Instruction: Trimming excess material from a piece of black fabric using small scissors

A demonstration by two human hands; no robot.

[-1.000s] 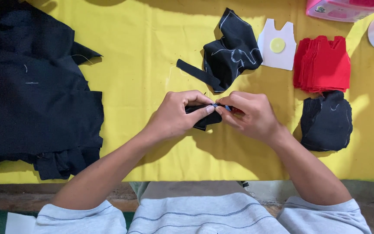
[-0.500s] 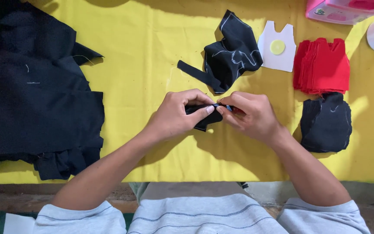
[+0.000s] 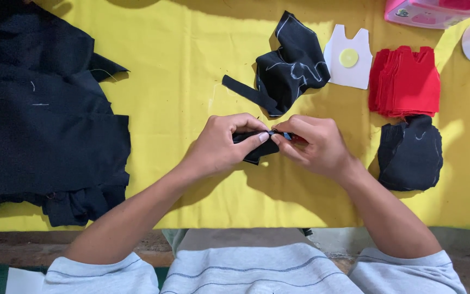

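Head view, left hand [image 3: 221, 147], right hand [image 3: 314, 146], one small black cloth piece [image 3: 257, 149] pinched

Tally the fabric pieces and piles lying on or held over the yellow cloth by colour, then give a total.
Black: 4 – big pile, chalk-marked piece, cut stack, small piece pinched by both hands
Red: 1 – stack
White: 1 – vest-shaped template
Total: 6

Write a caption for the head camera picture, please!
Left hand and right hand pinch a small black fabric piece together over a yellow cloth.
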